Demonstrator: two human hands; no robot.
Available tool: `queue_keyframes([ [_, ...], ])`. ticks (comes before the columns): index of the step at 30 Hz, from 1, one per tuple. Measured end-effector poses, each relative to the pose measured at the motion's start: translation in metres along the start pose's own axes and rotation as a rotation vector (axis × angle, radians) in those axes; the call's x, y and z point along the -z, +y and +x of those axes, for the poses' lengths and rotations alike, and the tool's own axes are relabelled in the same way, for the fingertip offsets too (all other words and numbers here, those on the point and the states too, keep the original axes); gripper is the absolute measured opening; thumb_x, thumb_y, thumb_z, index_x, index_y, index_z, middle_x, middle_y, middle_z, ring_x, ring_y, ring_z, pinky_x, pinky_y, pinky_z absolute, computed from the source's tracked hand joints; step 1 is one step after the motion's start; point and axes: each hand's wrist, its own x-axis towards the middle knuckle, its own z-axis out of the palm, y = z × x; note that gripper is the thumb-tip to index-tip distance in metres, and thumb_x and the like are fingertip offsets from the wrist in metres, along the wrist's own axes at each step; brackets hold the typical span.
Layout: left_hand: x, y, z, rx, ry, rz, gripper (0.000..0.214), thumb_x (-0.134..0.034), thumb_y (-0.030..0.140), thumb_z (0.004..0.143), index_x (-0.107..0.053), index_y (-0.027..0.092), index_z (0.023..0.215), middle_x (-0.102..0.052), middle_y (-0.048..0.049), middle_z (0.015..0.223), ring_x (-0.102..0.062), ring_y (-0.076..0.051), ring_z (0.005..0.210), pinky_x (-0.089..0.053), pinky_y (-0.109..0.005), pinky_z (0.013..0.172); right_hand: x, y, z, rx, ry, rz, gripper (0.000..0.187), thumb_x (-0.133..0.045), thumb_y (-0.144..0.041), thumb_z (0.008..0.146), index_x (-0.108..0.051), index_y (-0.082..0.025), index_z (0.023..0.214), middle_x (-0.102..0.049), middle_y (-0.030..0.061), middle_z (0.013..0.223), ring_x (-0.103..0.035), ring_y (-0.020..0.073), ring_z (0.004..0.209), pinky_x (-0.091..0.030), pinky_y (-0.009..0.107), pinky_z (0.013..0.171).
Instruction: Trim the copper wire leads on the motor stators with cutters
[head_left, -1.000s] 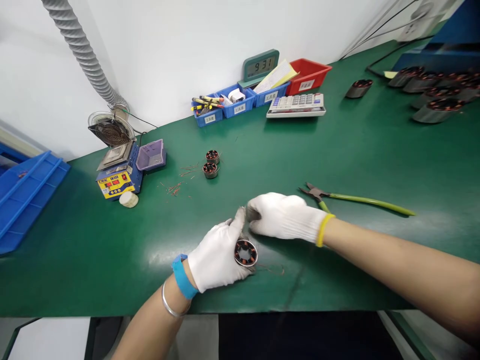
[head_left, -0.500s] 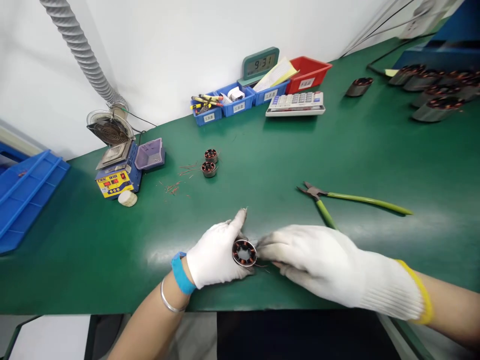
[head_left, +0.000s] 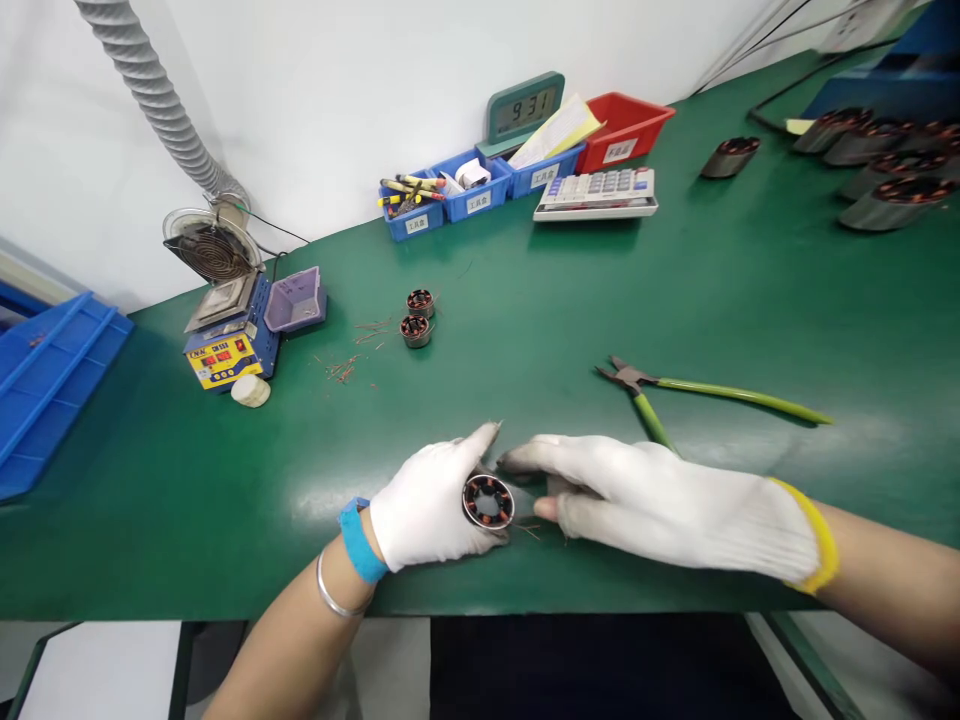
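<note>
Spanning most of the view: green desk (head_left: 510, 380). Right hand (head_left: 660, 505) gloved, thumb and fingers parted. Left hand (head_left: 431, 510) gloved, gripping copper-wound ring (head_left: 488, 520) near the desk's front edge, round opening facing up. Thin wire ends (head_left: 529, 532) at ring's right; right-hand contact with them, cannot tell.
</note>
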Motion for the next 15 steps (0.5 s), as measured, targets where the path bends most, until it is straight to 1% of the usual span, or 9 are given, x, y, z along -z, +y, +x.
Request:
queue_keyframes([
  [1, 0.0, 0.0, 0.0, -0.001, -0.003, -0.001, 0.096, -0.073, 0.035, 0.07, -0.033, 0.011, 0.154, -0.073, -0.0115, 0.108, -0.069, -0.032, 0.102, -0.056, -0.044, 0.092, 0.003, -0.001, 0.002, 0.024, -0.025, 0.012, 0.038, -0.052, -0.035, 0.09, -0.068, -0.027, 0.125, -0.075, 0.0061, 0.112, -0.072, 0.0259, 0.094, -0.056, 0.034, 0.076],
  [3, 0.0, 0.0, 0.001, -0.004, -0.014, -0.003, 0.096, -0.072, 0.037, 0.07, -0.032, 0.011, 0.154, -0.073, -0.0112, 0.108, -0.069, -0.032, 0.101, -0.056, -0.044, 0.092, 0.006, -0.002, 0.005, 0.063, -0.052, -0.039, 0.034, -0.054, -0.033, 0.089, -0.071, -0.028, 0.118, -0.075, 0.0049, 0.11, -0.071, 0.0263, 0.096, -0.055, 0.034, 0.077],
  [6, -0.001, -0.001, 0.001, -0.02, -0.011, 0.005, 0.095, -0.071, 0.041, 0.072, -0.032, 0.012, 0.154, -0.073, -0.0105, 0.109, -0.069, -0.031, 0.102, -0.056, -0.044, 0.093, 0.002, -0.002, 0.007, 0.089, -0.045, -0.206, 0.028, -0.058, -0.028, 0.087, -0.073, -0.03, 0.11, -0.073, 0.0035, 0.101, -0.07, 0.0245, 0.085, -0.052, 0.032, 0.068],
  [8, -0.002, -0.002, 0.001, -0.036, 0.001, 0.017, 0.094, -0.07, 0.041, 0.073, -0.032, 0.011, 0.153, -0.073, -0.0109, 0.107, -0.069, -0.031, 0.102, -0.056, -0.044, 0.093, -0.003, -0.003, 0.007, 0.103, -0.016, -0.287, 0.024, -0.058, -0.027, 0.088, -0.074, -0.03, 0.106, -0.072, 0.0034, 0.097, -0.069, 0.023, 0.079, -0.049, 0.031, 0.063],
  [10, -0.003, -0.003, 0.001, -0.042, 0.009, 0.031, 0.093, -0.069, 0.04, 0.074, -0.032, 0.011, 0.153, -0.073, -0.0105, 0.105, -0.069, -0.031, 0.101, -0.056, -0.044, 0.093, -0.01, -0.004, 0.005, 0.094, 0.025, -0.317, 0.019, -0.056, -0.025, 0.089, -0.073, -0.029, 0.099, -0.07, 0.003, 0.095, -0.068, 0.0216, 0.078, -0.048, 0.03, 0.063],
  [13, -0.004, -0.003, 0.0, -0.043, 0.016, 0.037, 0.092, -0.069, 0.04, 0.074, -0.032, 0.011, 0.153, -0.073, -0.01, 0.103, -0.069, -0.031, 0.1, -0.057, -0.044, 0.092, -0.023, -0.007, 0.001, 0.045, 0.094, -0.372, 0.016, -0.053, -0.023, 0.092, -0.069, -0.026, 0.091, -0.069, 0.0033, 0.09, -0.067, 0.0204, 0.075, -0.045, 0.029, 0.061],
  [15, -0.004, -0.002, 0.001, -0.055, 0.025, 0.025, 0.091, -0.068, 0.039, 0.074, -0.033, 0.008, 0.152, -0.074, -0.011, 0.102, -0.07, -0.031, 0.097, -0.057, -0.045, 0.091, -0.033, -0.009, -0.002, 0.011, 0.146, -0.475, 0.017, -0.052, -0.025, 0.092, -0.068, -0.024, 0.09, -0.068, 0.004, 0.085, -0.065, 0.0207, 0.068, -0.042, 0.03, 0.056],
])
